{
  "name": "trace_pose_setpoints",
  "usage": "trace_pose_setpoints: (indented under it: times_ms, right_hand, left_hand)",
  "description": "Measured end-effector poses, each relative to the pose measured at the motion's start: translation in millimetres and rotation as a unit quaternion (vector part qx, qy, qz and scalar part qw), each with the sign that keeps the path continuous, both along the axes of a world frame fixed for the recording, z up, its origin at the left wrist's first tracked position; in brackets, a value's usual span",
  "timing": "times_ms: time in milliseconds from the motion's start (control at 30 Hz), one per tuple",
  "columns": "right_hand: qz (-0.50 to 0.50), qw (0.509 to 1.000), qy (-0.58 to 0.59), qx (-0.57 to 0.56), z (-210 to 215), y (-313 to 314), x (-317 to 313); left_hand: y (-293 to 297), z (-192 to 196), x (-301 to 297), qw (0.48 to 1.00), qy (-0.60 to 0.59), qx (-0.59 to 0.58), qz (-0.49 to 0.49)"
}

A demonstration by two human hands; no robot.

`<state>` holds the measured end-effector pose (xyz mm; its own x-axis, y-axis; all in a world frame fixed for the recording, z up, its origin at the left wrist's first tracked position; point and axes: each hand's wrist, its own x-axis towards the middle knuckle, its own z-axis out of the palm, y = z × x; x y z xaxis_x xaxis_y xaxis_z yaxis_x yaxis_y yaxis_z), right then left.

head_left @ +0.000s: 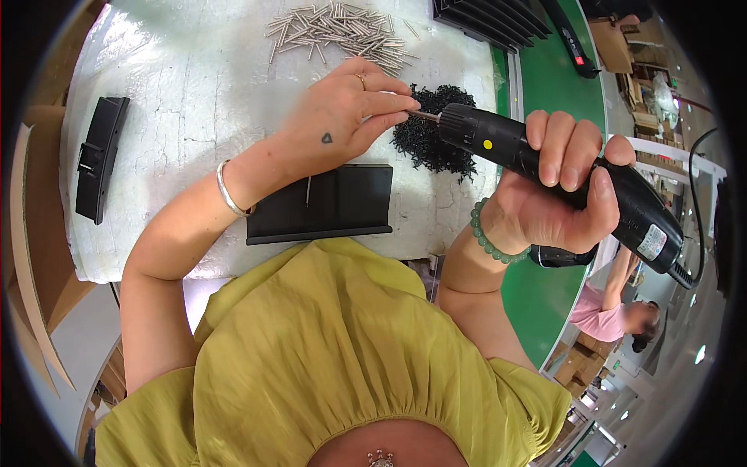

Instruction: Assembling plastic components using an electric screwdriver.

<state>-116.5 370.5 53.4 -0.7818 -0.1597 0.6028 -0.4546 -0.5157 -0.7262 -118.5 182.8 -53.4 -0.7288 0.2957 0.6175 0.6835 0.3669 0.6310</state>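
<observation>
My right hand (572, 179) is wrapped round a black corded electric screwdriver (498, 140), which slants with its thin metal bit (425, 116) toward my left hand. At the bit's tip, my left hand (350, 109) is closed in a pinch. Whatever small thing sits between those fingertips is hidden. Below the bit lies a heap of small black screws (440, 148). A flat black panel (358, 198) with a raised front lip rests close to my body, partly under my left wrist, and a thin silver pin (308, 191) shows on it.
Loose silver metal pins (334, 31) lie in a pile at the far side of the white padded table (179, 101). A second black part (101, 159) is at the left. Black ribbed pieces (494, 19) stand at the far right, beside a green surface (545, 93). A person in pink (599, 315) is off to the right.
</observation>
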Motion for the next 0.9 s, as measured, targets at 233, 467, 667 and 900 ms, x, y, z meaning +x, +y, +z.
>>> trace_pose_setpoints:
  times_ms: [233,467,667,900]
  right_hand:
    - [0.024,0.998,0.037,-0.033,-4,7,-3]
    - [0.059,0.997,0.05,0.005,-4,2,2]
    - [0.114,0.985,0.051,0.123,6,-3,14]
    - [0.115,0.991,0.068,0.0,-10,-10,12]
  left_hand:
    - [0,9,3,0.999,-0.051,0.002,0.006]
    - [0,9,5,0.999,-0.014,-0.032,0.02]
    - [-4,19,12,0.992,0.043,-0.122,0.011]
    - [-22,21,20,0.995,-0.055,-0.088,-0.003]
